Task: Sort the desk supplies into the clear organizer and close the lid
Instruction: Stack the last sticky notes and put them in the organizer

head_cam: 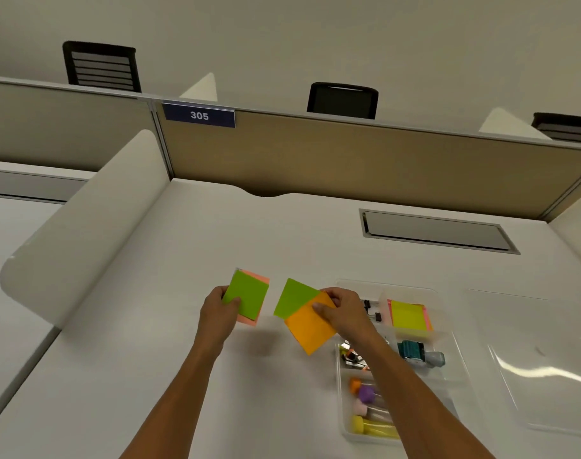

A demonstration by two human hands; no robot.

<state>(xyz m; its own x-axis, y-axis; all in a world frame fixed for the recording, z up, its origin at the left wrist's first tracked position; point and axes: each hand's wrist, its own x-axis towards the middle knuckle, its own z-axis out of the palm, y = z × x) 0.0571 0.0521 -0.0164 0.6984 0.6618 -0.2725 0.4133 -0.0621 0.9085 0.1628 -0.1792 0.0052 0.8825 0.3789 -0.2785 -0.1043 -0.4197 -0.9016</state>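
My left hand (217, 314) holds a small stack of sticky notes (249, 298), green on top with pink under it, above the white desk. My right hand (343, 309) grips two more sticky notes, a green one (294, 298) and an orange one (310, 327), fanned apart just left of the clear organizer (345, 432). The organizer holds a yellow-green pad of sticky notes (410, 318), black binder clips (371, 309), a teal correction tape (415, 352), and coloured pens or markers (368, 412). The clear lid (540, 366) lies flat to the organizer's right.
A beige partition (348, 160) with a "305" sign (199, 115) closes off the back of the desk. A white curved divider (83, 233) stands on the left. A metal cable hatch (434, 231) is set into the desk behind the organizer. Black chairs show beyond the partition.
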